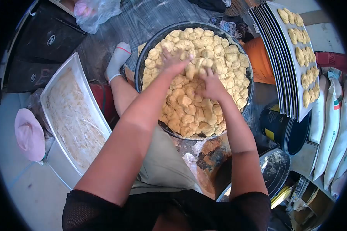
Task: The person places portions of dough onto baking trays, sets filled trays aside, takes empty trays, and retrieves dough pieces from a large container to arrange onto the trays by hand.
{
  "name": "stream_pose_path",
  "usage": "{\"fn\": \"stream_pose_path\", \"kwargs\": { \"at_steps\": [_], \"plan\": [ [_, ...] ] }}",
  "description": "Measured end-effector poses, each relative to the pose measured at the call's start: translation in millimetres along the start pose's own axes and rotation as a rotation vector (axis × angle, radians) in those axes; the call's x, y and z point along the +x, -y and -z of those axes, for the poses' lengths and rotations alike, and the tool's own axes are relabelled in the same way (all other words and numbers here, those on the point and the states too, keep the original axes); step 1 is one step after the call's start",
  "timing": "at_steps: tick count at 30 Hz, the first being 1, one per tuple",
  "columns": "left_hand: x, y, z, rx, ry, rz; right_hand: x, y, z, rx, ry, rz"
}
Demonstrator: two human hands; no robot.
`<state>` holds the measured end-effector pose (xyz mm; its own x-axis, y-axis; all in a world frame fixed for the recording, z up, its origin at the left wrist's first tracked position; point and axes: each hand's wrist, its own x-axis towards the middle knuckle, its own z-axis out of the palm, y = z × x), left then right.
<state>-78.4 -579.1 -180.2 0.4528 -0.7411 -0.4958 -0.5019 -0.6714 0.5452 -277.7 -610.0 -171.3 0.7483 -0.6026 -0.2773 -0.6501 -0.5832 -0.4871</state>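
Note:
A wide, round dark tub (251,82) is filled with many pale yellow dough pieces (231,57), packed close together. My left hand (175,61) lies over the dough at the upper left of the middle, its fingers spread and a little blurred. Right of centre, my right hand (212,85) touches the pieces, thumb and fingers apart. Loose dough pieces sit in the gap between my two hands. Some fingertips are blurred or sunk among the dough, so their exact contact is hard to see.
At right, stacked metal trays (275,57), the outermost carrying rows of dough pieces, lean by an orange bucket (258,59). A dark bucket (285,127) and white sacks (327,127) stand nearby. An empty-looking, stained metal tray (75,111) and a pink hat (29,134) are at left.

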Motion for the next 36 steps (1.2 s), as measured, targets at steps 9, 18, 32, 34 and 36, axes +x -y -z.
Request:
{"fn": "stream_pose_path", "kwargs": {
  "at_steps": [9, 18, 32, 34, 36],
  "plan": [
    [3, 9, 22, 0.087, 0.209, -0.236, 101, -47, -1, 0.098, -0.214, -0.435],
    [-8, 32, -30, 0.295, 0.272, -0.468, -2, 6, 38, 0.312, 0.423, 0.196],
    [-18, 34, -10, 0.268, 0.510, -0.540, -22, -11, 3, 0.067, 0.152, -0.126],
    [-63, 42, 3, 0.322, 0.581, -0.606, -65, 13, -2, -0.050, 0.184, -0.076],
    [-88, 46, 8, 0.304, 0.623, -0.618, -75, 22, -9, -0.190, 0.176, -0.071]
  ]
}}
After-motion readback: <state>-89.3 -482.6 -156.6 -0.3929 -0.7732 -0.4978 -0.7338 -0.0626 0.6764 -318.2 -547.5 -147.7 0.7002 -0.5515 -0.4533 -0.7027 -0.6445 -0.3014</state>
